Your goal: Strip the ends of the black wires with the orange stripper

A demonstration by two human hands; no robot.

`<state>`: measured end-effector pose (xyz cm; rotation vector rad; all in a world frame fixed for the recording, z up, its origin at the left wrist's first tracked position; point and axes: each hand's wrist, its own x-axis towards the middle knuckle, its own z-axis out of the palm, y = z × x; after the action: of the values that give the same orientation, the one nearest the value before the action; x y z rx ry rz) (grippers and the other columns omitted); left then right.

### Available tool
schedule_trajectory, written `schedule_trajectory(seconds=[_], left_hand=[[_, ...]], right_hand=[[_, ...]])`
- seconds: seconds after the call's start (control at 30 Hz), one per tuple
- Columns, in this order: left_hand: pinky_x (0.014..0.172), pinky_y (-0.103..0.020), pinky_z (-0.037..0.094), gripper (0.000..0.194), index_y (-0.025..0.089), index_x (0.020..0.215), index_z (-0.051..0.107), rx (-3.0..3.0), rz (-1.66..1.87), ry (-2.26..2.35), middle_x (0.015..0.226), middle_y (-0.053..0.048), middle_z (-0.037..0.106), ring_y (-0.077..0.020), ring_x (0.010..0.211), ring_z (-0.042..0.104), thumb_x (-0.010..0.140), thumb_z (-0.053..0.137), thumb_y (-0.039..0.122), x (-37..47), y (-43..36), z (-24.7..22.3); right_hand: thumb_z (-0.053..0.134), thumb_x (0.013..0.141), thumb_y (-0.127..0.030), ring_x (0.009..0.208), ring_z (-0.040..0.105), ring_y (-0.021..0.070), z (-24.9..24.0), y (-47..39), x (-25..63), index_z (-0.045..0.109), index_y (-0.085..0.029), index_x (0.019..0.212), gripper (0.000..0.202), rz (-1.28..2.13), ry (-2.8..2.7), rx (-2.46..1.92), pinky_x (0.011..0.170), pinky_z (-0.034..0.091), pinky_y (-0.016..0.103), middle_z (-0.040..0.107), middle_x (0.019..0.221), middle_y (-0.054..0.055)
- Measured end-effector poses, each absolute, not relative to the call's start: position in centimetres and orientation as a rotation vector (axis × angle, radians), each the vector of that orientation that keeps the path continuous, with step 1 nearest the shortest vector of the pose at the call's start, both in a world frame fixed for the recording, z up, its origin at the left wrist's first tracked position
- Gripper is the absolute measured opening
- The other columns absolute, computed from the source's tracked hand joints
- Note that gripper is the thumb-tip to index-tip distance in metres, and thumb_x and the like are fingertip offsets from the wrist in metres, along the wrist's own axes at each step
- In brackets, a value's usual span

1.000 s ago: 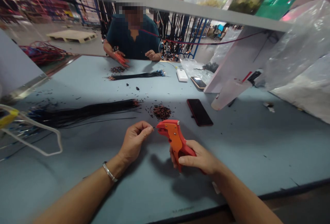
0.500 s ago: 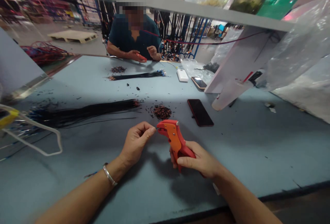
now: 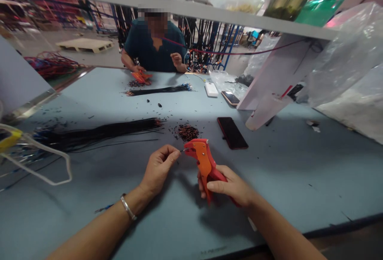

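My left hand (image 3: 160, 168) pinches a thin black wire (image 3: 182, 150) whose tip reaches the jaws of a red and orange wire stripper (image 3: 201, 154). The fingers of my right hand (image 3: 227, 184) are wrapped round that tool's handles, and its head points left. Just beyond the tool is a pile of small black and copper-coloured scraps (image 3: 188, 132). A long bundle of black wires (image 3: 110, 130) lies on the blue-grey table (image 3: 287, 180) to the left of the pile.
Across the table a person (image 3: 155, 44) has a hand at another red tool (image 3: 141, 77). A second wire bundle (image 3: 161, 89) lies there. Phones (image 3: 232, 132), a white power bank (image 3: 211, 89) and a slanted post (image 3: 269, 72) stand right; a white wire frame (image 3: 67, 166) is left.
A short gap now shows between my left fingertips and the stripper's jaws, with wire across it. The person opposite has moved the red tool left and down, over the far scraps.
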<state>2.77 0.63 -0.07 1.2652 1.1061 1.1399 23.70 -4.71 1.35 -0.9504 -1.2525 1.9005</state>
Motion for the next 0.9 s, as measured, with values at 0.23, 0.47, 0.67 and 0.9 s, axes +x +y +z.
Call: schedule_trajectory(seconds=[0.23,0.47,0.67,0.9], left_hand=[[0.047,-0.02,0.025,0.02,0.017,0.071,0.059,1.207,1.128,1.101,0.055,0.006,0.045,-0.0078,0.049,0.033,0.076,0.063,0.036,2.7,1.0,-0.8],[0.043,-0.019,0.02,0.027,0.016,0.07,0.054,1.109,1.057,1.042,0.053,0.007,0.038,-0.006,0.046,0.028,0.075,0.066,0.04,3.4,0.5,-0.1],[0.049,-0.018,0.029,0.022,0.015,0.072,0.062,1.102,1.068,1.005,0.057,0.004,0.049,-0.007,0.05,0.036,0.074,0.068,0.036,3.5,0.4,-0.5],[0.064,-0.021,0.044,0.015,0.016,0.076,0.067,1.061,1.039,0.868,0.071,0.001,0.063,-0.0117,0.065,0.053,0.068,0.073,0.027,3.7,-0.1,-0.5]], right_hand=[[0.071,0.074,-0.041,0.072,0.063,0.018,0.9,-4.7,23.5,0.057,-0.013,0.096,0.038,1.912,-1.135,-1.025,0.058,0.051,0.028,0.061,0.085,0.007],[0.056,0.082,-0.031,0.067,0.055,0.0167,2.9,-5.2,23.9,0.057,-0.017,0.091,0.016,1.003,-1.821,-1.368,0.064,0.045,0.029,0.06,0.077,0.003],[0.053,0.08,-0.025,0.084,0.061,0.0242,1.3,-5.0,23.2,0.051,-0.016,0.113,0.034,0.311,-2.071,-1.309,0.074,0.048,0.036,0.064,0.098,0.013],[0.052,0.076,-0.023,0.083,0.06,0.0265,0.5,-4.6,22.5,0.053,-0.014,0.111,0.036,0.097,-2.21,-1.259,0.074,0.048,0.039,0.065,0.099,0.014]])
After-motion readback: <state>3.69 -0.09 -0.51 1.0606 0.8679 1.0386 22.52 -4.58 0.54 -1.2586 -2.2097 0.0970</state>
